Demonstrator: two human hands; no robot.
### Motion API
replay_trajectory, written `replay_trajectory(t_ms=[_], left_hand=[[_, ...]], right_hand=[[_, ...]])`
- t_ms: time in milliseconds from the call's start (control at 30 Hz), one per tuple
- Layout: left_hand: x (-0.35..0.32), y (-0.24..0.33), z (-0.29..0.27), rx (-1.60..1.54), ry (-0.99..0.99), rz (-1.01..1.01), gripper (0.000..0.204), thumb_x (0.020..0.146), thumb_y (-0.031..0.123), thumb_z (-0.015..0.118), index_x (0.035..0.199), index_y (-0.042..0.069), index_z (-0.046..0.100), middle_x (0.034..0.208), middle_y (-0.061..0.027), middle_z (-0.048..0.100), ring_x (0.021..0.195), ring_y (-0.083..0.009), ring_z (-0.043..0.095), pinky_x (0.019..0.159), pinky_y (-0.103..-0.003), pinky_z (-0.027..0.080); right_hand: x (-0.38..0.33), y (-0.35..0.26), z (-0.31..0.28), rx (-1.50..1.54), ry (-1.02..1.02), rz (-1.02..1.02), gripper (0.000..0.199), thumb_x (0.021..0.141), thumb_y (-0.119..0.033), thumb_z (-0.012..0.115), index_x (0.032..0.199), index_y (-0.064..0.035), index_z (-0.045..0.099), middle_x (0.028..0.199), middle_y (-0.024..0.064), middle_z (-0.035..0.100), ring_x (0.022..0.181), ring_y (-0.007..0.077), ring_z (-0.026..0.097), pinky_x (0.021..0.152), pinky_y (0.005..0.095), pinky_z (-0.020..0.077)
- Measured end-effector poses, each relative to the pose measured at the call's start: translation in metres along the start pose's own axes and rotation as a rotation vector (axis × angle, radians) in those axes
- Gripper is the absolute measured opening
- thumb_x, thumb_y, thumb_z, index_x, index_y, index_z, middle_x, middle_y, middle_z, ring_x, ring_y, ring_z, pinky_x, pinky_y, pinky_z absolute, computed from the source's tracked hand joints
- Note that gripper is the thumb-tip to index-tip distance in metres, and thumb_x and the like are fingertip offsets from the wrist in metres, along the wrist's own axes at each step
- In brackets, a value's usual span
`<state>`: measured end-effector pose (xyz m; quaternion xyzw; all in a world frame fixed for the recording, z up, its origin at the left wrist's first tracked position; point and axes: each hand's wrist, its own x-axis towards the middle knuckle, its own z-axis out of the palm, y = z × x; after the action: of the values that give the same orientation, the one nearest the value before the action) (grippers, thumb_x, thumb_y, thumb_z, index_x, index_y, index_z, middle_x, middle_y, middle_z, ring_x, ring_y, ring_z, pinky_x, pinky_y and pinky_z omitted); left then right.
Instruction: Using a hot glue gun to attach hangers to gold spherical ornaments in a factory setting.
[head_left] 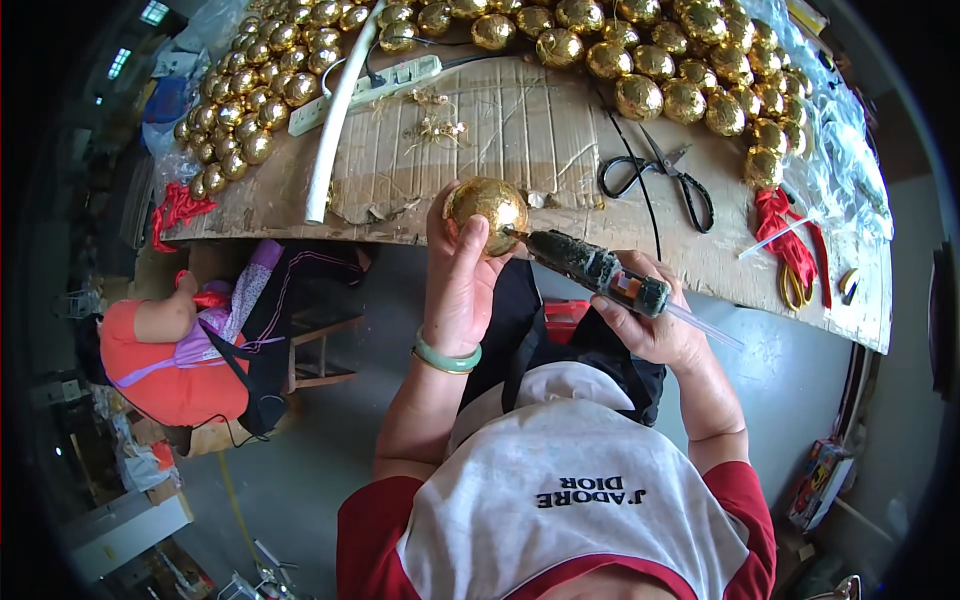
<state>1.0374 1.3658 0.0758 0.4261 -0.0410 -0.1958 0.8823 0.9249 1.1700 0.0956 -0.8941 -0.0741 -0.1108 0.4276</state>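
Gold foil wraps the ball [486, 213] that the left hand [458, 285] holds up just in front of the counter [520, 130] edge, thumb across its near face and fingers curled behind it. The right hand [655, 325] is closed round a dark glue gun [590, 270], whose nozzle touches the ball's right side; a clear glue stick pokes out of the gun's back end toward the person's right.

Judging by how easily a few fingers carry it, the ball looks light, probably hollow or foam under the foil. The crinkled skin should dent or tear under a hard pinch and may be a little slick, so a cupped hold round its lower half, away from the nozzle spot, seems safest. The gun looks stiff and is best held by its body, well back from the hot tip.

Behind the ball, the cardboard-covered counter carries rows of like gold balls [660, 90] along its far edge and left end. Right of the ball lie black scissors [665, 170], and further right some red ribbon [785, 235]. Beyond the ball to its left sit a white power strip [370, 85] and a white tube [335, 120]. Another person in an orange top [165, 365] sits well left of the ball, below the counter.
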Motion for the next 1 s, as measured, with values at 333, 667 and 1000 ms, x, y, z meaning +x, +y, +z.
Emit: replay_trajectory(t_ms=[333,667,1000], left_hand=[[0.001,-0.004,-0.009,-0.068,0.004,-0.022,0.050,0.092,0.025,0.062,0.134,0.014,0.037,0.119,-0.0074,0.053,0.103,-0.0202,0.058,0.078,-0.035,0.054],[0.002,-0.004,-0.012,-0.080,0.000,-0.049,0.048,0.093,0.025,0.061,0.134,0.015,0.037,0.120,-0.0081,0.053,0.104,-0.0205,0.059,0.080,-0.037,0.055],[0.002,-0.002,-0.015,-0.107,0.019,-0.059,0.043,0.094,0.025,0.058,0.131,0.014,0.040,0.121,-0.0071,0.053,0.104,-0.0192,0.058,0.083,-0.038,0.055]], right_hand=[[0.000,0.000,0.000,0.064,-0.002,-0.031,0.045,0.081,-0.023,0.069,0.113,0.0051,0.054,0.097,0.0181,0.061,0.090,0.0349,0.061,0.082,0.0387,0.0479],[0.003,-0.001,0.001,0.058,0.018,-0.009,0.039,0.082,-0.021,0.068,0.109,0.0048,0.055,0.094,0.0178,0.060,0.086,0.0348,0.060,0.080,0.0389,0.0479],[0.006,0.000,0.003,0.028,0.004,-0.020,0.036,0.083,-0.020,0.068,0.107,0.0045,0.056,0.097,0.0188,0.061,0.089,0.0355,0.061,0.080,0.0398,0.0481]])
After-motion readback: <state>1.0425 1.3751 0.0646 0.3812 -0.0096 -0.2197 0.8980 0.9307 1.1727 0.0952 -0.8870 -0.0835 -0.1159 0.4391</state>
